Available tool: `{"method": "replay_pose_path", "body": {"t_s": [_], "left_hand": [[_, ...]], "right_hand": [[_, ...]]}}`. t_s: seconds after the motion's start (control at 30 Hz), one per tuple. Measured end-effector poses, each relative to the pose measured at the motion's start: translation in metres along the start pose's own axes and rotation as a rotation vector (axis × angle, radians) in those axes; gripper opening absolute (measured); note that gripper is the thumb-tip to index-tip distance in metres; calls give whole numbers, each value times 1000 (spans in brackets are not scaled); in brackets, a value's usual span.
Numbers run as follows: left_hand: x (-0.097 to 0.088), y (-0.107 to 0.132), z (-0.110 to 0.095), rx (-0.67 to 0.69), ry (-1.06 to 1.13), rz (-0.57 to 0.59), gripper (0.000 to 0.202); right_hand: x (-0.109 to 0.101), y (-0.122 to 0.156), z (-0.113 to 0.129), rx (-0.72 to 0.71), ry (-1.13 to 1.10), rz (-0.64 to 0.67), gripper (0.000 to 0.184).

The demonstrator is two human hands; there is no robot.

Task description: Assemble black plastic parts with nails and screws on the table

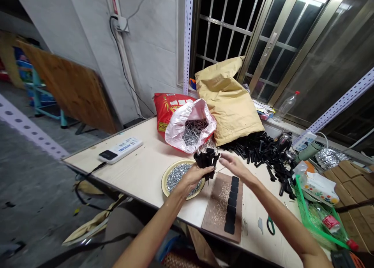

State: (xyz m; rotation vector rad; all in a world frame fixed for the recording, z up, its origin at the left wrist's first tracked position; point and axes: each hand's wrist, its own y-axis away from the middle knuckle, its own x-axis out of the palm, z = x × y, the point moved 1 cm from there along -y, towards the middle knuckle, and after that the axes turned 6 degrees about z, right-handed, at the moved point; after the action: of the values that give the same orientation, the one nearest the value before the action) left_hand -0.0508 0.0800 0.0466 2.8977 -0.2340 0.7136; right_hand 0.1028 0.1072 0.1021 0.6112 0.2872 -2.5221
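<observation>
In the head view my left hand (194,176) grips a bundle of black plastic parts (207,161), with thin metal screws or bolts sticking out of it. My right hand (233,164) is beside the bundle, its fingers stretched out. A round bowl (164,182) full of small silvery metal pieces stands under my left forearm. On the table to the right of it lies a brown board (216,205) bearing a row of black squarish pieces (231,205). Behind the hands a red-and-white sack (172,131) gapes, filled with long screws (194,131).
A large tan paper sack (230,108) leans at the back by the window. A heap of black plastic parts (260,151) spreads at the right. Green-handled scissors (270,225) and a green basket (304,211) lie at the right; a white power strip (125,148) lies left.
</observation>
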Motion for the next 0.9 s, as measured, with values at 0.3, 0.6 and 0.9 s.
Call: {"method": "replay_pose_path", "body": {"t_s": [0.3,0.6,0.9], "left_hand": [[14,-13,6,200,-272,-78,47],[6,-20,0,329,-383,-329,39],[4,-18,0,226,-244,-70,50]], "right_hand": [[51,-12,-35,169,-876,-189,34],[68,-23,-35,47,-766,-301,28],[56,-30,-36,10,-582,-372,26]]}}
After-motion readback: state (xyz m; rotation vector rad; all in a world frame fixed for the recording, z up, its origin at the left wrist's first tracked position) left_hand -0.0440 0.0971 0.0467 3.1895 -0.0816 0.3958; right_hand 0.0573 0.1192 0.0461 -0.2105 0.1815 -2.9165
